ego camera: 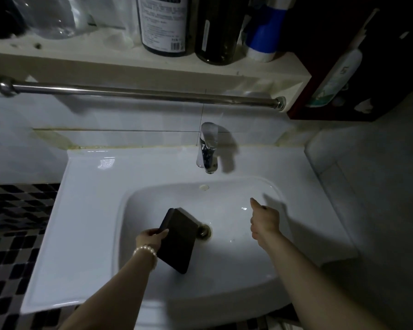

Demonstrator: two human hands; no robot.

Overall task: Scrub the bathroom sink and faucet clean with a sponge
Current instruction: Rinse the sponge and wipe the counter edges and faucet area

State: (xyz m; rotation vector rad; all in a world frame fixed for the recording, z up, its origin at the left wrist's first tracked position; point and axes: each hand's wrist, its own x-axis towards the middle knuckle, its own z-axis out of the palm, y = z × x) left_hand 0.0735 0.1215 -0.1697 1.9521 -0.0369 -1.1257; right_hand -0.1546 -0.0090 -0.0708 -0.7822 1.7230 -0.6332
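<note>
A white ceramic sink point(88, 210) fills the middle of the head view, with a drain point(204, 231) at the bottom of its basin. A chrome faucet point(208, 148) stands on the back ledge above the basin. My left hand point(150, 238), with a bead bracelet on the wrist, grips a dark rectangular sponge point(177, 239) by its left edge over the basin, just left of the drain. My right hand point(264, 220) hovers over the right half of the basin, fingers curled in, thumb pointing toward the faucet, holding nothing.
A metal towel bar point(141, 92) runs across the wall above the faucet. A shelf point(129, 58) over it carries several bottles. A dark red cabinet point(358, 75) hangs at the right. Black-and-white mosaic tile point(12, 234) lies left of the sink.
</note>
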